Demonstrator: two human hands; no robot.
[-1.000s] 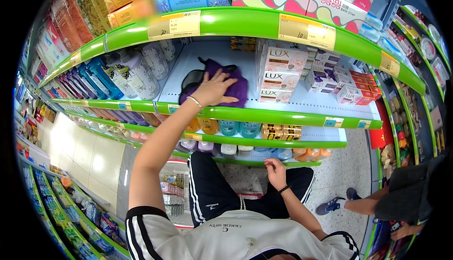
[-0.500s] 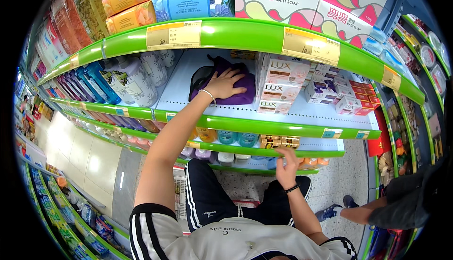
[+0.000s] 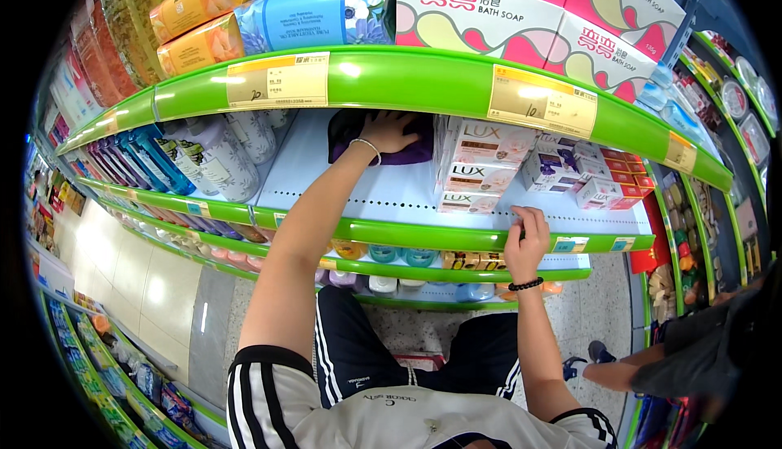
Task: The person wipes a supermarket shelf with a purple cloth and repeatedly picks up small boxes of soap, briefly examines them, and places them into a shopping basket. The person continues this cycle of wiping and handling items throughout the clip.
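Note:
My left hand lies flat with spread fingers on a dark purple cloth with a black part. It presses the cloth against the white shelf, deep under the upper shelf. A beaded bracelet is on that wrist. My right hand is at the green front edge of the same shelf, fingers loosely bent, no object visible in it. Just above it stands a stack of pale soap boxes. The upper shelf's edge overhangs the back of the cloth.
Pump bottles stand left of the cloth. Purple-white soap boxes and red boxes are at the right. Overhead runs the upper shelf's green edge. Another person's leg is at the lower right.
My left hand and the purple cloth have moved farther back on the shelf. My right hand has risen from below to the shelf's front edge.

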